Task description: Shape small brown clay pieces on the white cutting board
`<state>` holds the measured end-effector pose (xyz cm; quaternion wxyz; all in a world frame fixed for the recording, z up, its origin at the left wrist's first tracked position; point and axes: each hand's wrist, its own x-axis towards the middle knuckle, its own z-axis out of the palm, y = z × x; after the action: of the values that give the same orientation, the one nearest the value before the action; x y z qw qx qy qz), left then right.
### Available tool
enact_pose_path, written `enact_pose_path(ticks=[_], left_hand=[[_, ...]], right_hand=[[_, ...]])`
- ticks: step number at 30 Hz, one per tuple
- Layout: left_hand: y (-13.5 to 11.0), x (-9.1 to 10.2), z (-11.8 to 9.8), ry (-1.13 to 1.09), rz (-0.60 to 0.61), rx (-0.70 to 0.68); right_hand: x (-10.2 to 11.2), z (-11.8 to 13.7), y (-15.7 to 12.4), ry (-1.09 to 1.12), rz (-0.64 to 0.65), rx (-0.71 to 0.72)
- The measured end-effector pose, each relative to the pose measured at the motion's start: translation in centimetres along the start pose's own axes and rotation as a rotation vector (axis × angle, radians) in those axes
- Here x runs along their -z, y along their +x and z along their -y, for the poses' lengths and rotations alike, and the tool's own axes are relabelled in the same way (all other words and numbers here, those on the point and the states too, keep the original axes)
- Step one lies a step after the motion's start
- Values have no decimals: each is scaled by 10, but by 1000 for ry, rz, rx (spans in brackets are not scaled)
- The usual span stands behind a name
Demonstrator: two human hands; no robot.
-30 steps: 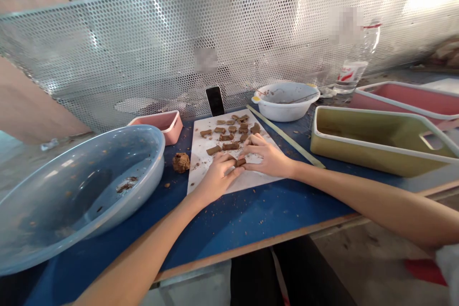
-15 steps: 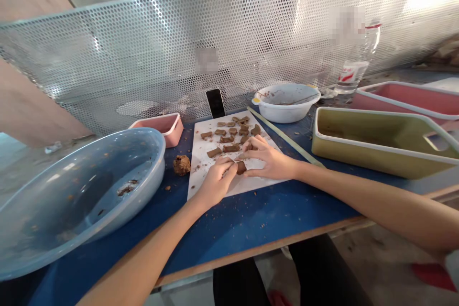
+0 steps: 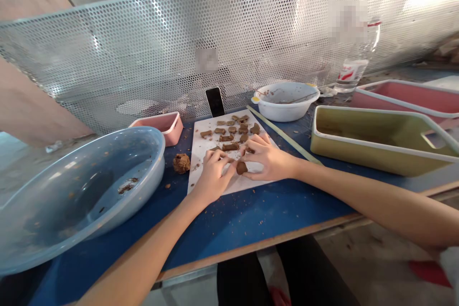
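Two-handed pinch: my left hand (image 3: 214, 176) and right hand (image 3: 268, 160) hold a brown lump (image 3: 241, 168) over the white sheet (image 3: 201, 150). More brown pieces (image 3: 230, 146) sit just past my grip, crumbly ball (image 3: 181, 163) to its left.

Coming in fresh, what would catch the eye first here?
Probably the big blue basin, filling the left side. Next, the hands at a brown lump over the white sheet in the middle, with small brown pieces just beyond. Across the back runs a shiny perforated screen.
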<state>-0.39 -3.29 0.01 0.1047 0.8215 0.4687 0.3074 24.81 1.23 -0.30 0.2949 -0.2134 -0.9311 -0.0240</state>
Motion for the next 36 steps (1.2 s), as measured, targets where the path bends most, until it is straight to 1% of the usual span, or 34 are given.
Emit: enact_pose_path(ticks=[4, 7, 10, 14, 19, 25, 28, 30, 31, 34, 36], left_hand=[[1, 0, 7, 49, -68, 49], [2, -2, 11, 64, -77, 50], [2, -5, 13, 56, -76, 40], [2, -6, 13, 57, -78, 37], [2, -6, 13, 52, -84, 34], [2, -7, 14, 33, -77, 17], [4, -1, 19, 61, -104, 15], [7, 8, 25, 135, -121, 4], [9, 13, 29, 206, -123, -6], [12, 29, 35, 535, -34, -38], [12, 37, 35, 682, 17, 16]], right_hand=[[0, -6, -1, -49, 88, 56], [4, -8, -2, -52, 117, 58], [4, -8, -2, -37, 122, 25], [0, -6, -2, -16, 121, -18], [-5, -5, -2, 82, 111, -69], [-12, -11, -4, 178, 76, -20], [-12, -13, -4, 180, 69, -6], [-10, -12, -5, 154, 55, -13], [-9, -12, -5, 144, 48, -19], [-4, -11, -5, 130, 43, -42], [-3, -12, -5, 135, 44, -53]])
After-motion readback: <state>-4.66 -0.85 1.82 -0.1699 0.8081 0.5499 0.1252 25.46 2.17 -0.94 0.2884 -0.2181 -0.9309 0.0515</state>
